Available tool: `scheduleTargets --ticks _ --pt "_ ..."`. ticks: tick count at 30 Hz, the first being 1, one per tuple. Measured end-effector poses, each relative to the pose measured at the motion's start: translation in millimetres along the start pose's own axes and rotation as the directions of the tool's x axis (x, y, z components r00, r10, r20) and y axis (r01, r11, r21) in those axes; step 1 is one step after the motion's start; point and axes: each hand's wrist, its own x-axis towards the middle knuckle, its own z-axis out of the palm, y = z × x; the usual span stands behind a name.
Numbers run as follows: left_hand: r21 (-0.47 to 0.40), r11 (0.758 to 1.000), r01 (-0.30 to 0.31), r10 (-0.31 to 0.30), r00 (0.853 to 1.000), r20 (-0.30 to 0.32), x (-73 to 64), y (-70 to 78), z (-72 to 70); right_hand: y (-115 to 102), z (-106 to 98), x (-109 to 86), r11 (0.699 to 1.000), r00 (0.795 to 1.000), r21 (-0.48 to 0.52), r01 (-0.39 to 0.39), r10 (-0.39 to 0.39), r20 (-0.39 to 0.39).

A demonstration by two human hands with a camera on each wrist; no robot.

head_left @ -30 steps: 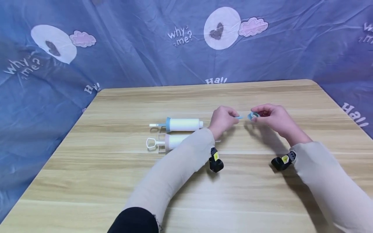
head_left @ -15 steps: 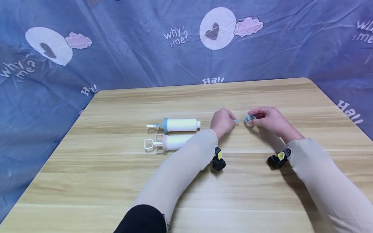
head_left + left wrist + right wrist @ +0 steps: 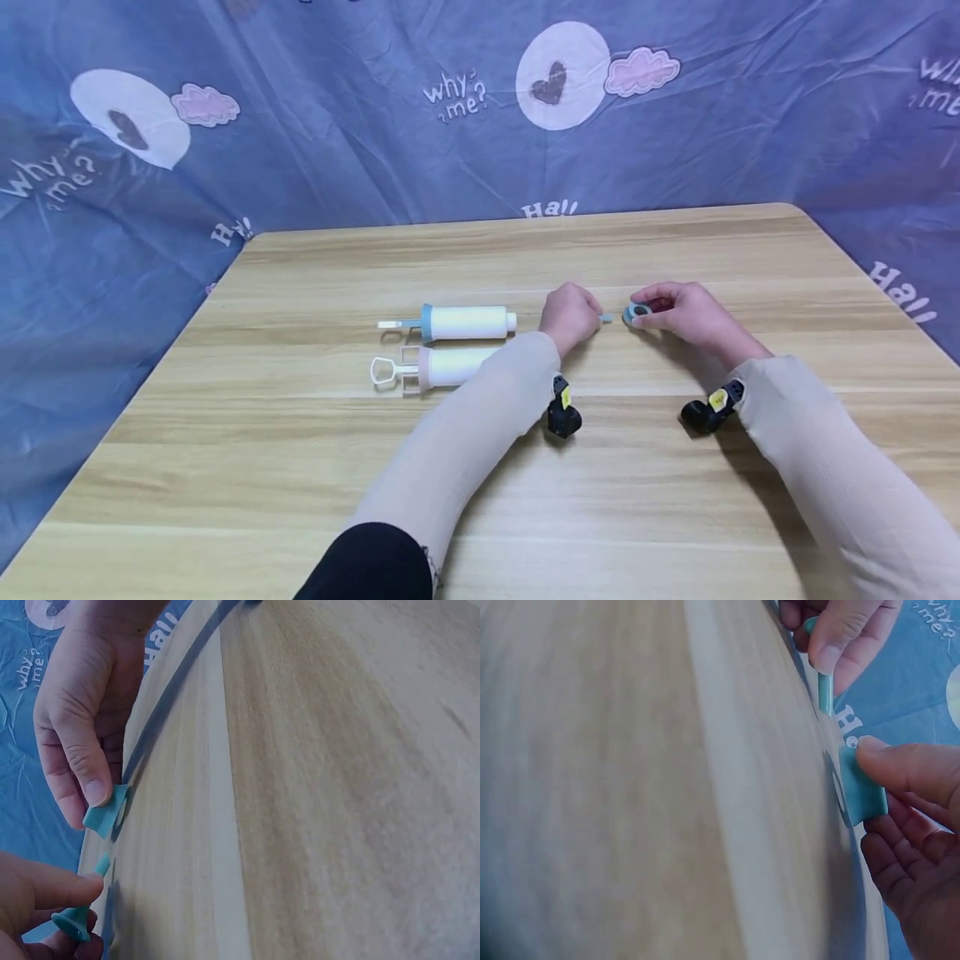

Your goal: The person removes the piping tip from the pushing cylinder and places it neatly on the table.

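My left hand pinches a small teal funnel-shaped piece, its narrow stem sticking out past the thumb. Across a short gap, my right hand holds a short teal ring between thumb and fingers. In the head view the ring's opening shows from above. Stem and ring stand apart, lined up roughly end to end, low over the table. Left of my left hand lies a white tube with a blue collar and handle. A second white tube with a pink collar and looped handle is partly hidden behind my left sleeve.
Both tubes lie on the wood-grain table, left of the hands. A blue printed cloth hangs behind the table's far edge. Small black wrist cameras hang beneath both cuffs.
My right hand has moved left and slightly nearer me with the ring, lessening the gap to the stem. The left hand has shifted slightly nearer me. The tubes stay in place.
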Motion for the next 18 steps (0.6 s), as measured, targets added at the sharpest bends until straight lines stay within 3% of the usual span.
scheduleTargets --ticks 18 --pt "0.058 0.998 -0.017 0.016 1.0 0.022 0.9 -4.1 -0.3 2.2 2.9 2.1 0.999 1.0 0.048 0.002 -0.003 0.015"
